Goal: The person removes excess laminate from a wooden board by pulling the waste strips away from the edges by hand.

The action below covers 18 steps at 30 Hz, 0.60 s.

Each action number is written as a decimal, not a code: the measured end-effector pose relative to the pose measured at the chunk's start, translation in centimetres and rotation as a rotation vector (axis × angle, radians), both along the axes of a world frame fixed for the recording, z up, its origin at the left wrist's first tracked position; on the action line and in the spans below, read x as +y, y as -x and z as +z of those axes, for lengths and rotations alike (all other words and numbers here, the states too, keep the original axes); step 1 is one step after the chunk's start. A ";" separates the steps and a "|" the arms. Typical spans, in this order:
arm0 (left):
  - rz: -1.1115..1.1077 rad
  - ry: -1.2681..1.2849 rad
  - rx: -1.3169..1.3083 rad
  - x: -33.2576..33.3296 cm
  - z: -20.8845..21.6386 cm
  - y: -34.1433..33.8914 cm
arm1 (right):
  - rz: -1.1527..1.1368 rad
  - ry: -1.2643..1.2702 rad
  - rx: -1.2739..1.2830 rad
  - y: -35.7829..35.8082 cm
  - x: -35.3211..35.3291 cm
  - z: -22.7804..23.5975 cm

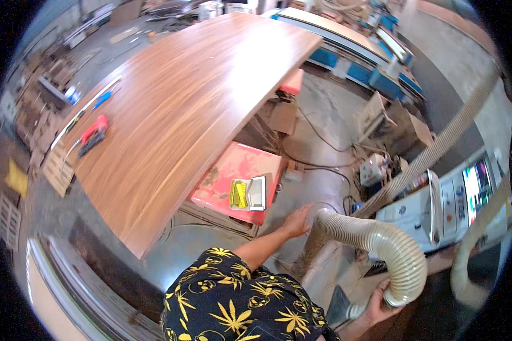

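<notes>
Shirt: black with yellow leaf print [233, 301], nearest the lens at the lower edge, both forearms reaching out from it
Right hand: [381, 307] low on the right, fingers curled around the lower end of the ribbed dust hose [375, 241], clamped on it
Dust hose: pale, corrugated, arching up from the right hand and over to an open mouth near the left hand, above the dusty floor
Left hand: [297, 220] stretched forward with fingers spread loosely, holding nothing, just beside the hose mouth; whether it touches the hose I cannot tell
Red stand: [239, 173] paint-worn, just beyond the left hand, partly under the board
On the stand: a small open box [249, 193] with yellow contents
Wooden board: large brown panel [182, 96] running up to the left, well apart from both hands
On the board: a red tool [93, 133] near its left edge
Machine: white, with a control panel [455, 202], to the right
</notes>
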<state>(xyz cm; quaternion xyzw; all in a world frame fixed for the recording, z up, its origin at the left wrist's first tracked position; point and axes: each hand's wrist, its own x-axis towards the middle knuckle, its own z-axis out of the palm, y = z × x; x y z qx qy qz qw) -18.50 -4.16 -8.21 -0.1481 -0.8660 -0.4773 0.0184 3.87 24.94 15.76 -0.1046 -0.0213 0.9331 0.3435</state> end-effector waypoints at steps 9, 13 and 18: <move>0.246 0.296 -0.459 -7.0 -13.0 -12.0 | 0.660 -0.078 -0.313 30.0 3.0 -15.0; 0.838 0.086 -0.844 -12.1 -17.2 -29.1 | 0.949 0.004 -0.262 41.6 5.7 -28.7; 1.498 0.227 -1.009 -5.8 -1.3 -43.4 | 0.825 -0.060 -0.472 38.9 1.0 -33.4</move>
